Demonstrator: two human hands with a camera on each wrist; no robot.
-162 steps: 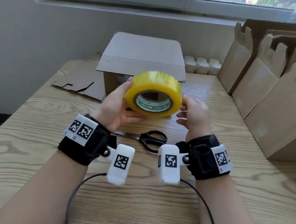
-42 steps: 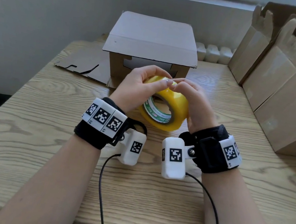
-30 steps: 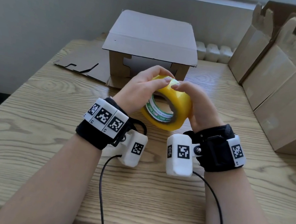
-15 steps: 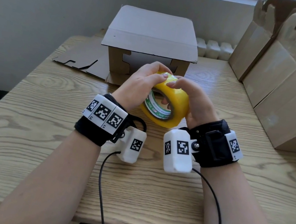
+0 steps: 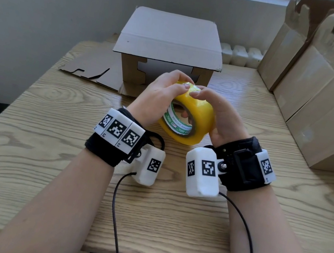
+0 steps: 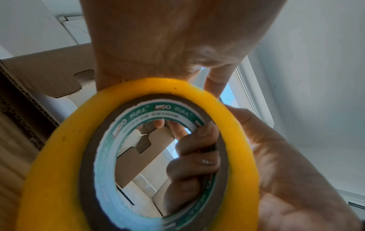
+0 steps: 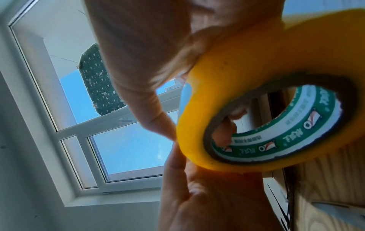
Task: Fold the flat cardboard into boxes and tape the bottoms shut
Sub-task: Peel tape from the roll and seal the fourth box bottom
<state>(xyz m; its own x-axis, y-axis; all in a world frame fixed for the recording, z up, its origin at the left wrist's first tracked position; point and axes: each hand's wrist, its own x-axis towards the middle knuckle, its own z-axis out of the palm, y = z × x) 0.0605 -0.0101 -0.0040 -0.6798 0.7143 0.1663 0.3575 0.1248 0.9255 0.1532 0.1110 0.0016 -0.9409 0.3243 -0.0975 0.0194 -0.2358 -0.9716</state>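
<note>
Both hands hold a yellow tape roll [image 5: 199, 111] just above the wooden table [image 5: 27, 148], in front of the folded cardboard box [image 5: 170, 43]. My left hand [image 5: 167, 91] grips the roll's left side, fingers curled over its top. My right hand [image 5: 213, 105] grips the right side, thumb tip on the top band beside the left thumb. In the left wrist view the roll [image 6: 59, 156] fills the frame, and the right hand's fingers [image 6: 197, 148] curl inside its green-printed core. The right wrist view shows the roll [image 7: 256, 70] under my right palm.
A flat cut cardboard sheet [image 5: 92, 68] lies left of the box. Several flat cardboard blanks [image 5: 320, 89] lean upright along the right side. White radiator-like pieces [image 5: 243, 53] sit behind the table, and cables [image 5: 116, 217] run from both wrist cameras towards me.
Since 5.4 s ago the roll has come down from chest height to just above the table, and both thumbs now sit on its top band. Over the last second the hands barely move.
</note>
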